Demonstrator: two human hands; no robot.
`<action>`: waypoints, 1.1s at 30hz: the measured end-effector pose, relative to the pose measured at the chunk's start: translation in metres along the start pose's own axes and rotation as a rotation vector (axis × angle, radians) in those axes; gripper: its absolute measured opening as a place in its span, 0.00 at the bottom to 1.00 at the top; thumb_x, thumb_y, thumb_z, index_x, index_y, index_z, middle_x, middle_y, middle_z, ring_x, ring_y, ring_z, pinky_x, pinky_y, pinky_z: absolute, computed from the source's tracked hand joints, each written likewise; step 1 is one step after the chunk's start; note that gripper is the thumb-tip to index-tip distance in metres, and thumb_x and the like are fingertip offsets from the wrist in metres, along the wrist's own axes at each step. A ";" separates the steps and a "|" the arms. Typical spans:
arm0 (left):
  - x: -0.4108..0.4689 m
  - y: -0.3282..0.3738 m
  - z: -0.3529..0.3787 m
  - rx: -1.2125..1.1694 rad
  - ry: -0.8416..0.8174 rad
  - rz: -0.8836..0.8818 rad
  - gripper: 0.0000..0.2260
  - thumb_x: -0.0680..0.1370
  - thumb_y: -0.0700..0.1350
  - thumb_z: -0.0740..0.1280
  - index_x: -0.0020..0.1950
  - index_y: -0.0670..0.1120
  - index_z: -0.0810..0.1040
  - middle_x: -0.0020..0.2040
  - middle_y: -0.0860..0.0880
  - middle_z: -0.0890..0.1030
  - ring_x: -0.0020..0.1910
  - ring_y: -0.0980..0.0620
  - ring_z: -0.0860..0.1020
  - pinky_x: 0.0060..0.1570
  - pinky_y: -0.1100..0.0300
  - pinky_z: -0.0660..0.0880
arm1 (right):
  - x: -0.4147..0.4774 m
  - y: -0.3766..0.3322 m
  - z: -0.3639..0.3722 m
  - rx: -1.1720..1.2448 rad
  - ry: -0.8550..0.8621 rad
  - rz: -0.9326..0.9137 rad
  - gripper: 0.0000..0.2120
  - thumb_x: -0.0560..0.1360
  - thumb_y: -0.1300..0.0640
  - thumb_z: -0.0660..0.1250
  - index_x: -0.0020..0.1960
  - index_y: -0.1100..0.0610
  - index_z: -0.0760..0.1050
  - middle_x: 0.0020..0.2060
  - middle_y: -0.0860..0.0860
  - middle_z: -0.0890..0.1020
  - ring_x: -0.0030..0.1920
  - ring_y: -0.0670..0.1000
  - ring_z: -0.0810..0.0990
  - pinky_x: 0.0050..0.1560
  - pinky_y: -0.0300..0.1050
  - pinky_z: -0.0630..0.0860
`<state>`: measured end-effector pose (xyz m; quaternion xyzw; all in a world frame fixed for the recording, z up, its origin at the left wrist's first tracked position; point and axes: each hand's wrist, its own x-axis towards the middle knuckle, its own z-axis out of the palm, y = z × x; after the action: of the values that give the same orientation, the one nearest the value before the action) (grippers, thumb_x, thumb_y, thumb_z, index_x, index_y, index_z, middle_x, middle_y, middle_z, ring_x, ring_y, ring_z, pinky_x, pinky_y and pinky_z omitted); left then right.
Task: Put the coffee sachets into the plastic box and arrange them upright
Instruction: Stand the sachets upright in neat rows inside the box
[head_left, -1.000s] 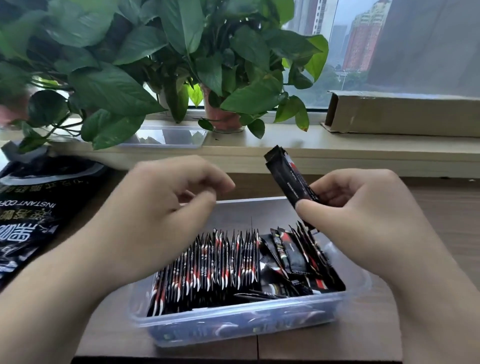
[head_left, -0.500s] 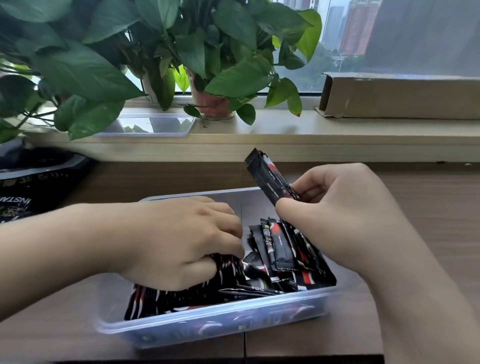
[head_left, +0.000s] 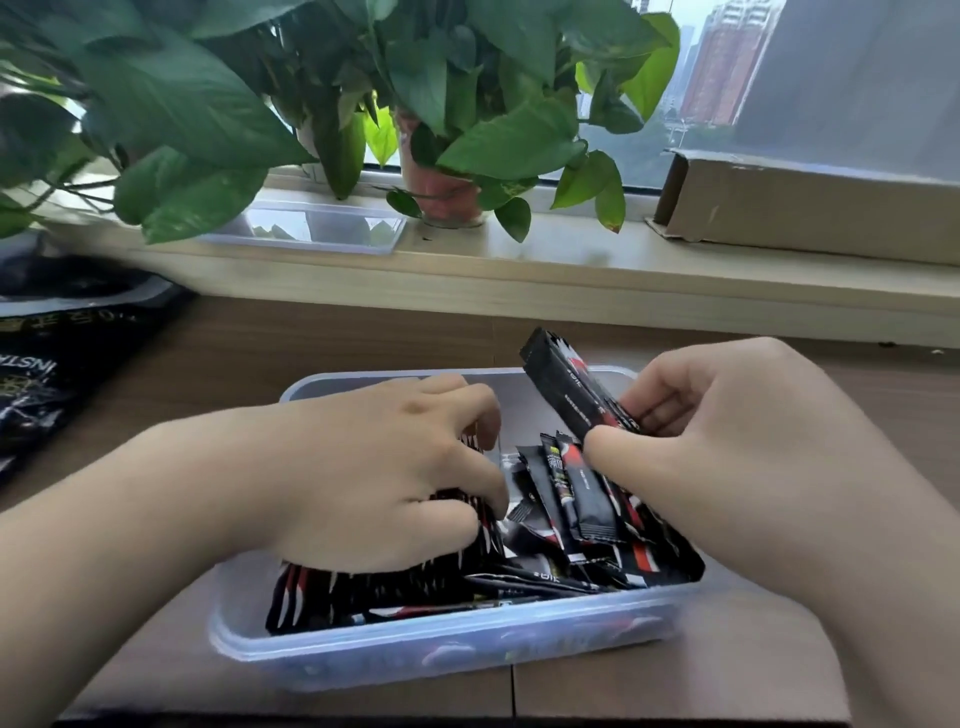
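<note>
A clear plastic box (head_left: 415, 649) stands on the wooden table in front of me. It holds several black-and-red coffee sachets. An upright row (head_left: 332, 592) fills its left part, and loose sachets (head_left: 582, 499) lean and lie at the right. My left hand (head_left: 374, 478) is down in the box, fingers curled over the top of the upright row and gripping it. Much of the row is hidden under that hand. My right hand (head_left: 727, 447) pinches one sachet (head_left: 566, 387) between thumb and fingers, tilted, above the box's far right part.
A large black instant-coffee bag (head_left: 57, 374) lies on the table at the left. On the windowsill behind stand a clear lid (head_left: 311, 226), a potted plant (head_left: 447, 192) with overhanging leaves and a long cardboard box (head_left: 805, 208).
My left hand came down from above the box onto the upright row and now grips it. My right hand kept hold of its sachet and lowered slightly toward the box.
</note>
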<state>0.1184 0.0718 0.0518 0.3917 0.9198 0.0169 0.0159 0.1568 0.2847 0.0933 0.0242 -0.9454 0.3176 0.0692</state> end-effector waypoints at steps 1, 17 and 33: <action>0.000 0.000 0.000 -0.006 0.004 -0.001 0.24 0.70 0.59 0.46 0.62 0.67 0.71 0.59 0.60 0.63 0.59 0.63 0.59 0.51 0.76 0.59 | -0.002 -0.003 0.000 -0.037 -0.030 0.001 0.09 0.61 0.48 0.74 0.35 0.54 0.82 0.28 0.49 0.83 0.27 0.49 0.81 0.27 0.43 0.79; 0.004 -0.004 0.005 -0.056 0.043 0.021 0.27 0.69 0.59 0.45 0.57 0.60 0.79 0.53 0.59 0.65 0.54 0.60 0.61 0.53 0.67 0.62 | 0.014 -0.023 0.038 -0.433 -0.363 -0.128 0.17 0.66 0.48 0.72 0.29 0.56 0.68 0.23 0.50 0.69 0.25 0.50 0.69 0.23 0.39 0.64; -0.004 -0.001 -0.003 -0.136 0.098 -0.008 0.27 0.68 0.59 0.53 0.66 0.62 0.74 0.55 0.62 0.74 0.56 0.66 0.69 0.55 0.70 0.67 | 0.026 -0.012 0.030 -0.287 -0.504 -0.144 0.13 0.70 0.50 0.76 0.49 0.58 0.82 0.33 0.53 0.87 0.20 0.43 0.74 0.16 0.33 0.66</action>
<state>0.1200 0.0683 0.0551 0.3845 0.9178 0.0984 -0.0026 0.1284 0.2570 0.0804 0.1591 -0.9639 0.1589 -0.1424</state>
